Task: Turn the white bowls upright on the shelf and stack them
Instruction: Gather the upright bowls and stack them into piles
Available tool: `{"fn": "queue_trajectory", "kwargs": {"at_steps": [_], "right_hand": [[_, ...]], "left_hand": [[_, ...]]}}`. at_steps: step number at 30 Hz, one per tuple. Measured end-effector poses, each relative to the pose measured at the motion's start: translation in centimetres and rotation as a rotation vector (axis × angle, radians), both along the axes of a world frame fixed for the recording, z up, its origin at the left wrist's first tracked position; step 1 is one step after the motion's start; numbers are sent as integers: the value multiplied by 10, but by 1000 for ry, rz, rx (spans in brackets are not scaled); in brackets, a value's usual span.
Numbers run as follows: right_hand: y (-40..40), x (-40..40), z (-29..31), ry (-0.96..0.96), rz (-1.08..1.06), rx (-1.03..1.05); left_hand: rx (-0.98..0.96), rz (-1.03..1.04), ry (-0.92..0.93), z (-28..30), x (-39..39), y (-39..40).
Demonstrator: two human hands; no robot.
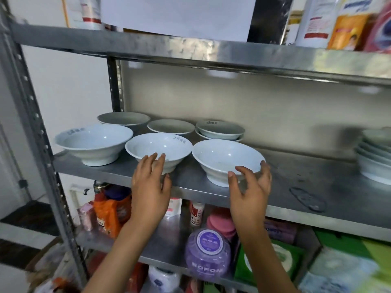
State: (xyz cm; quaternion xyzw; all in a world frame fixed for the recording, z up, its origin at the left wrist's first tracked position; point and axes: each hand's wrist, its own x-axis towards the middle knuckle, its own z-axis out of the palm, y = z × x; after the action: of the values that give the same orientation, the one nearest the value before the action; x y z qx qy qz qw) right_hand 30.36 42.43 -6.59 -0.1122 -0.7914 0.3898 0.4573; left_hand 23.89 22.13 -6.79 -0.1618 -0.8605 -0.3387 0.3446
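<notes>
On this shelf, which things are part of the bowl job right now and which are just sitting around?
Job:
- front left bowl, upright
- front middle bowl, left hand touching it
- front right bowl, right hand at its rim
- three back bowls
- stacked pair

Lying about:
- plate stack
- purple jar
- orange bottle

White bowls [157, 148] with dark rim lettering, grey metal shelf [275, 182], purple jar [208, 252], orange bottle [112, 212], perhaps green boxes [275, 263]
</notes>
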Motion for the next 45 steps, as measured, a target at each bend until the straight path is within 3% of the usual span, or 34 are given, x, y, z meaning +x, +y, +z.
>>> {"fn": "queue_trajectory", "kwargs": {"at_steps": [6, 11, 23, 29, 32, 37, 45], "right_hand": [[-12, 8, 4, -128, -64, -101], [-15, 5, 14, -189, -31, -166], [-16, -1, 8, -115, 11, -186], [8, 7, 36, 68, 7, -342], [15, 9, 60, 171, 30, -340], [24, -24, 96, 277, 56, -273], [37, -111, 111, 179, 31, -118]], "left_hand": [[78, 190, -17, 3, -5, -14], [178, 121, -140, 2, -16, -14], [387, -30, -156, 2, -17, -14], [447, -29, -182, 4, -16, -12], [431, 17, -163, 7, -15, -11], [245, 73, 70, 16, -14, -9], [195, 72, 5, 10, -28, -15]]}}
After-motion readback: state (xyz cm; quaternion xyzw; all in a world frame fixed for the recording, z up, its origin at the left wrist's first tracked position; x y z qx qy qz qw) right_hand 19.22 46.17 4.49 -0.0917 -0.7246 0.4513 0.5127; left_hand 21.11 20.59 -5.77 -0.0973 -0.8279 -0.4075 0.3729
